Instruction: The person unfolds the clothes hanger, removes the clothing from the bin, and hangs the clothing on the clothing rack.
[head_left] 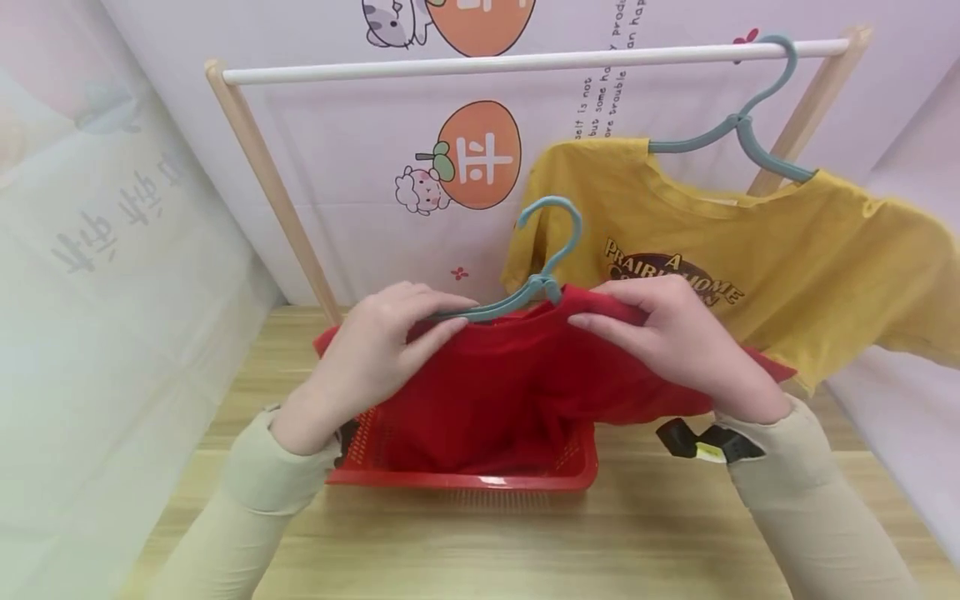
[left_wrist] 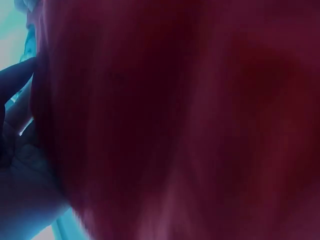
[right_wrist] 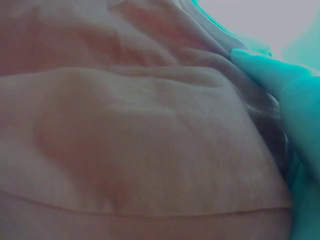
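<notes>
A red T-shirt (head_left: 480, 375) hangs between both hands, over the red basket (head_left: 480, 481). From its neckline rises a blue-green hanger (head_left: 551, 265), its hook upright and free. The left hand (head_left: 382, 350) pinches the shirt's left shoulder by the collar, right where the hanger's arm runs. On the other side the right hand (head_left: 663, 333) pinches the shirt's right shoulder beside the neckline; that hanger arm is hidden by cloth. Red cloth (left_wrist: 150, 120) fills most of the left wrist view. In the right wrist view a thumb (right_wrist: 265, 75) presses on the shirt fabric (right_wrist: 150, 140).
Behind the hands stands a rack with a white rail (head_left: 480, 65) and wooden posts (head_left: 273, 187). A yellow T-shirt (head_left: 720, 242) hangs at its right end on another blue-green hanger (head_left: 697, 142). The basket stands on a wood-grain surface (head_left: 450, 546) before a printed backdrop (head_left: 337, 150).
</notes>
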